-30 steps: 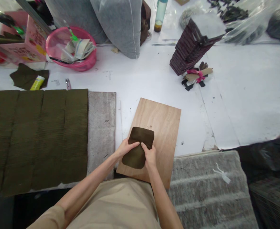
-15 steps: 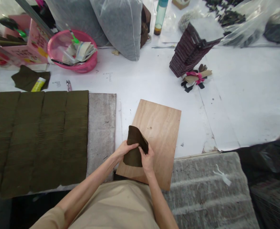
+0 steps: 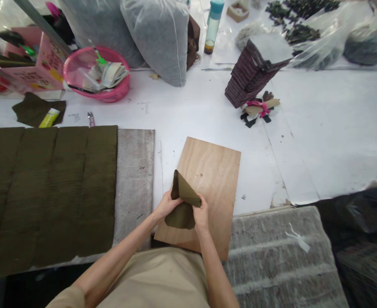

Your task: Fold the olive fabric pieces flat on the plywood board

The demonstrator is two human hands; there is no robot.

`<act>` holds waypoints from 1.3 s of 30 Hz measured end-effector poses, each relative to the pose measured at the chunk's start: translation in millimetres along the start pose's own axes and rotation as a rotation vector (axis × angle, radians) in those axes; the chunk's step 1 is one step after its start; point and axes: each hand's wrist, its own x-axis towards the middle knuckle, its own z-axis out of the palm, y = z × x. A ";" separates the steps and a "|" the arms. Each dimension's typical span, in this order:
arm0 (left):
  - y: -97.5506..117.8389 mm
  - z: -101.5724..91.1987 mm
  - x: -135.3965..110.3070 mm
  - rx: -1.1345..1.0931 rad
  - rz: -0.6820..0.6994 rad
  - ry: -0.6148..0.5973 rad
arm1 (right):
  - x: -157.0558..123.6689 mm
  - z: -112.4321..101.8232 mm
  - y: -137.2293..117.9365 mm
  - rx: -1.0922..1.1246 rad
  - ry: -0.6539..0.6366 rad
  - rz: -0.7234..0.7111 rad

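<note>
A dark olive fabric piece (image 3: 181,215) is held over the near left part of a wooden board (image 3: 215,179). Its upper part is folded over, showing a lighter olive face. My left hand (image 3: 167,204) pinches its left side, thumb lying across the cloth. On the right edge, my right hand (image 3: 201,211) grips the folded corner between thumb and fingers. The fingers beneath the cloth are partly hidden. Left of the board, overlapping rows of similar olive fabric pieces (image 3: 63,192) lie on a grey board (image 3: 135,171).
A pink basket (image 3: 117,96) stands at the back left, near small snips (image 3: 91,119) and a yellow tube (image 3: 49,117). Stacked dark maroon pieces (image 3: 247,77) stand back right beside a tied bundle of scraps (image 3: 260,109). A grey padded mat (image 3: 271,252) lies at the near right.
The top of the fabric piece has been folded over toward the right, so its lighter face now shows. Both hands keep hold of it. The whole view has shifted slightly.
</note>
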 end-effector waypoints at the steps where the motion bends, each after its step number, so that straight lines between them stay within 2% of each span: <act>1: 1.7 -0.4 -0.3 0.032 0.033 0.003 | 1.3 -0.6 -0.5 0.046 -0.009 0.068; 3: 5.8 -2.1 -0.4 0.037 0.032 -0.034 | 3.0 -1.3 -1.1 0.121 -0.024 0.169; 4: 7.4 -3.2 0.1 -0.002 -0.017 -0.075 | 3.2 -1.5 -1.1 0.135 -0.026 0.181; 6: 8.5 -4.4 1.8 -0.119 -0.147 -0.148 | 3.3 -1.6 -0.7 0.107 -0.008 0.115; 8: 7.3 -3.6 4.4 -0.160 -0.187 -0.144 | 3.9 -1.9 0.5 0.082 0.027 0.041; 10: 6.0 -1.2 7.1 -0.071 -0.093 -0.088 | 5.3 -2.7 1.9 0.104 0.042 0.051; 14: 9.6 2.8 11.1 0.186 0.183 -0.039 | 6.9 -4.7 3.8 0.263 -0.079 0.240; 16: 12.4 4.0 12.2 0.138 0.137 -0.051 | 6.9 -4.9 3.6 0.239 -0.060 0.235; 19: 13.0 7.3 13.5 -0.072 -0.078 -0.100 | 9.4 -5.3 1.5 -0.009 0.095 0.021; 20: 12.6 9.0 14.1 -0.115 -0.109 -0.108 | 11.3 -6.0 0.3 -0.051 0.126 -0.024; 22: 12.6 13.0 16.2 -0.103 -0.058 -0.090 | 16.4 -8.1 -2.4 0.020 0.088 0.021; 24: 15.0 16.9 20.1 -0.016 0.073 -0.070 | 22.1 -10.6 -4.7 0.196 -0.014 0.169; 26: 19.5 20.0 26.1 0.040 0.152 -0.080 | 28.0 -12.7 -6.6 0.302 -0.053 0.258; 28: 24.5 22.5 34.2 0.025 0.134 -0.106 | 35.1 -14.0 -8.2 0.290 -0.001 0.213; 31: 30.4 26.7 50.5 0.008 0.122 -0.089 | 52.2 -15.7 -11.5 0.152 0.079 0.063; 35: 36.0 33.6 77.6 0.098 0.265 0.039 | 87.6 -19.6 -18.3 -0.032 0.133 -0.063; 39: 43.8 39.2 103.6 0.192 0.339 0.100 | 120.1 -22.3 -25.2 -0.192 0.214 -0.147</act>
